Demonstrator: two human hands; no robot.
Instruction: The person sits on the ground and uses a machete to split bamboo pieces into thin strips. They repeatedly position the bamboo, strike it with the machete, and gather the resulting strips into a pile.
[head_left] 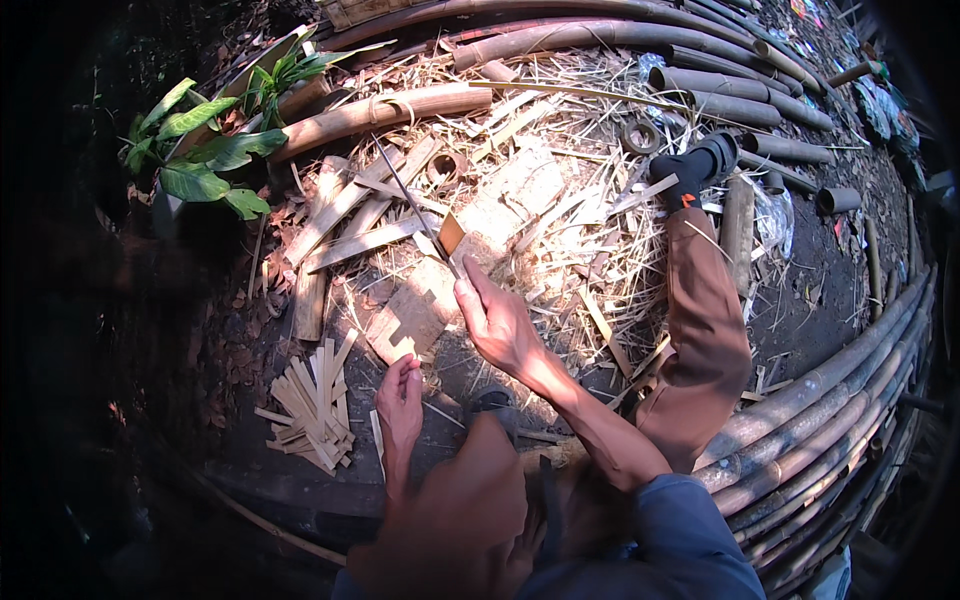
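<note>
My right hand (497, 322) is closed around the grip of a long, thin-bladed knife (408, 192), whose blade points up and to the left. A flat orange-brown piece (451, 233) shows beside the blade just above my fingers; I cannot tell whether it is part of the knife. Lower and to the left, my left hand (400, 400) pinches a small pale bamboo piece (403, 348) between thumb and fingers. Under the hands lies a worn wooden block (408, 312). Left of my left hand sits a heap of short, split bamboo slats (312, 405).
Pale shavings (590, 255) cover the ground ahead. Bamboo poles (600, 38) lie across the back, and more poles (790, 435) are stacked at the right. My outstretched leg (700, 320) is on the right. A leafy plant (195, 150) stands at the far left.
</note>
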